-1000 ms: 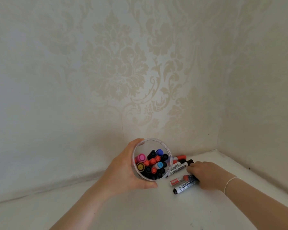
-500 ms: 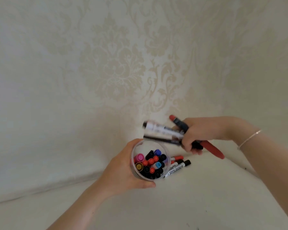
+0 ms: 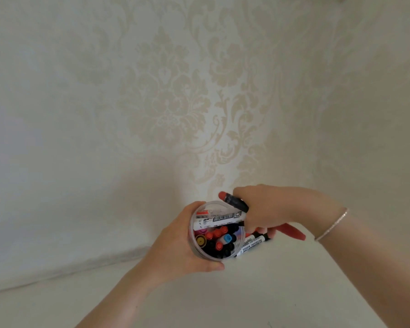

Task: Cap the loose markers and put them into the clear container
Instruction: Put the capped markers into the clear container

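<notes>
Damask wallpaper (image 3: 166, 102) behind: left hand (image 3: 175, 245) grips container (image 3: 194, 250), right hand (image 3: 268, 209) clutches three markers (image 3: 219, 218).

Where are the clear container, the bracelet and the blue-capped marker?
clear container (image 3: 197, 253): head view, its left wall.
bracelet (image 3: 334, 224): head view, the band across the wrist.
blue-capped marker (image 3: 227, 238): head view, its cap top.

Cream wallpaper (image 3: 171, 110) with a pale gold damask pattern of flowers and scrolls covers the wall ahead, and a second papered wall (image 3: 376, 114) meets it at a corner on the right. Below lies a plain white surface (image 3: 246, 299), perhaps a tabletop. Soft, even light falls, brightest near the corner.
</notes>
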`<state>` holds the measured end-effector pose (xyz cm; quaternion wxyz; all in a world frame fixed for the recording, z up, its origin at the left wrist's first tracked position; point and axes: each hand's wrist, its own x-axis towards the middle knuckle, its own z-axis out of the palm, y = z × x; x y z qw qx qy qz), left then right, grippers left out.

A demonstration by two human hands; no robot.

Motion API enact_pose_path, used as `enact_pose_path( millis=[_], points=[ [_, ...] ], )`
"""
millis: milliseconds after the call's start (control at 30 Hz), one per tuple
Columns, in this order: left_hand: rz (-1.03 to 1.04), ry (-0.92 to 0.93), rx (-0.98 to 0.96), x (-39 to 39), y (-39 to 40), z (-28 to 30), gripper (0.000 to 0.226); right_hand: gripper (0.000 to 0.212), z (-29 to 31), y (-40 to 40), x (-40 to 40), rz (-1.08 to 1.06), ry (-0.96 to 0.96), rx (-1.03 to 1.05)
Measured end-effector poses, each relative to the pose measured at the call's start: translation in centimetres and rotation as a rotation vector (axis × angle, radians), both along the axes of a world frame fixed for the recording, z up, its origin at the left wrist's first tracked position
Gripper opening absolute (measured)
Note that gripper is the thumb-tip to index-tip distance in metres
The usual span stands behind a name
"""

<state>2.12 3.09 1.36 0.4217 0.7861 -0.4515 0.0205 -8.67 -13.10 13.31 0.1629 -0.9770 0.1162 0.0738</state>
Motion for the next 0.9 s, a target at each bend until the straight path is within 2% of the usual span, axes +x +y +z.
enact_pose_path(
  millis=[100,333,400,533,667,767,900],
  points=[
    [0.003,-0.018,0.022,0.0,0.0,0.0,0.111,0.028,-0.2,0.5,0.4,-0.004,-0.104,0.085],
    [0.004,-0.039,0.023,-0.2,-0.3,0.1,0.108,0.009,-2.9,2.4,1.9,0.013,-0.448,-0.106],
    [0.002,-0.038,0.022,-0.3,-0.3,0.2,0.107,0.013,-3.5,2.6,2.1,0.042,-0.507,-0.108],
    [-0.003,-0.018,0.01,-0.1,0.1,0.2,0.108,0.025,-3.4,2.6,1.8,0.124,-0.647,0.044],
    [0.004,-0.006,-0.003,-0.2,0.2,0.1,0.101,0.027,-5.0,2.8,1.6,0.239,-0.765,-0.125],
    [-0.011,0.009,-0.011,-0.1,0.2,0.1,0.104,0.035,-6.7,2.6,1.6,0.268,-0.842,-0.12],
    [-0.004,-0.009,-0.009,-0.1,0.2,0.1,0.107,0.029,-7.8,2.0,2.1,0.392,-0.954,-0.268]
  ],
)
